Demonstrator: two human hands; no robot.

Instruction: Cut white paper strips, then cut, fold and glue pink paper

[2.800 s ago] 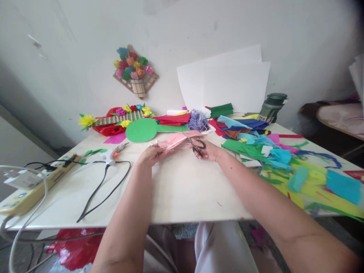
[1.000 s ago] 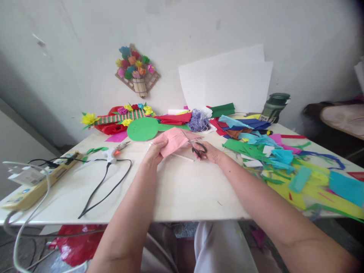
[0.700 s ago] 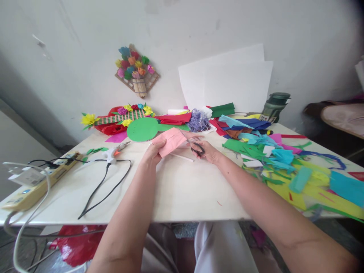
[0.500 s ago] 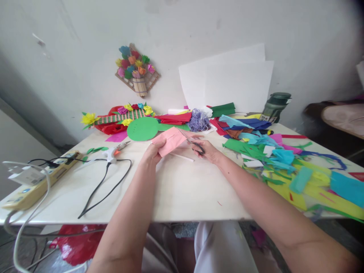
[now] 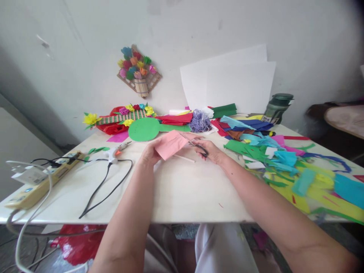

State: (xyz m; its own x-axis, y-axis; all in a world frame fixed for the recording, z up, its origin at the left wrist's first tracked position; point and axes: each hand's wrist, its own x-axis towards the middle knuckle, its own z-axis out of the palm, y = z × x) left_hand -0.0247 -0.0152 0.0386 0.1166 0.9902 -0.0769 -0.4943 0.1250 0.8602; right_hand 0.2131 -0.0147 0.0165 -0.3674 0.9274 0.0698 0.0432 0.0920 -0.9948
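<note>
left hand (image 5: 150, 154) grips pink paper (image 5: 171, 145), showing broader than earlier | right hand (image 5: 214, 151) grips scissors (image 5: 203, 150)

Soft even light; edges stretched, right corner dark.

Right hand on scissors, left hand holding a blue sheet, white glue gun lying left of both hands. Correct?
Wrong colour: the head view shows the left hand holding a pink sheet. The rest stands: scissors in the right hand, white glue gun lying left of both hands.
</note>
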